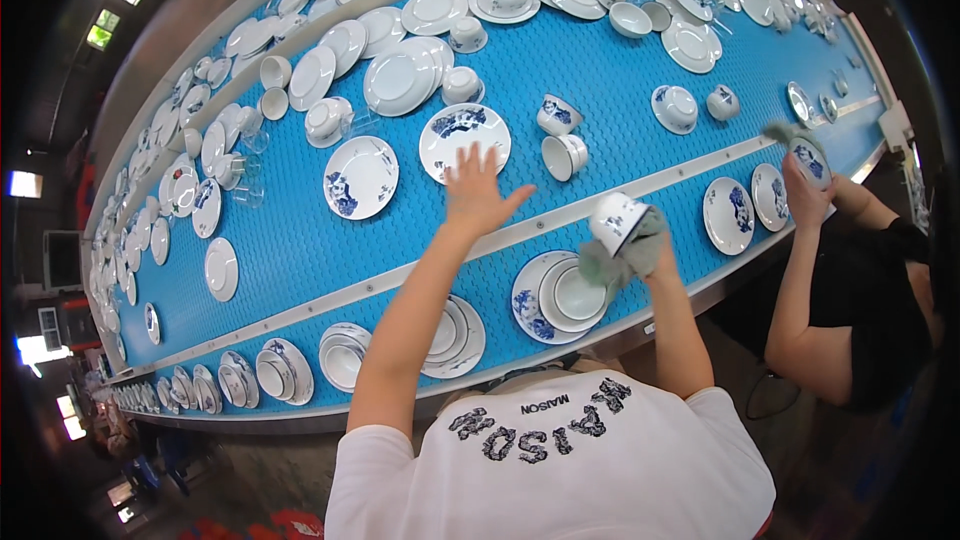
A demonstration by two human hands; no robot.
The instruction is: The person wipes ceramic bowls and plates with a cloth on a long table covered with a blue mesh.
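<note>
My left hand reaches over the blue belt with its fingers spread. Its fingertips overlap the near edge of a white plate with a blue floral pattern; I cannot tell if they touch it. In my right hand are a grey-green cloth and a small white bowl with a dark blue rim, tilted on its side. Below that hand, on the near lane, a stack of white bowls rests on a blue-patterned plate. Two bowls, one a blue-patterned bowl, the other a tipped bowl, lie right of the left hand.
A white divider rail splits the blue belt. Piles of plates and bowls cover the far side. Several plate-and-bowl stacks line the near lane leftward. At right, another person's hand holds a small dish.
</note>
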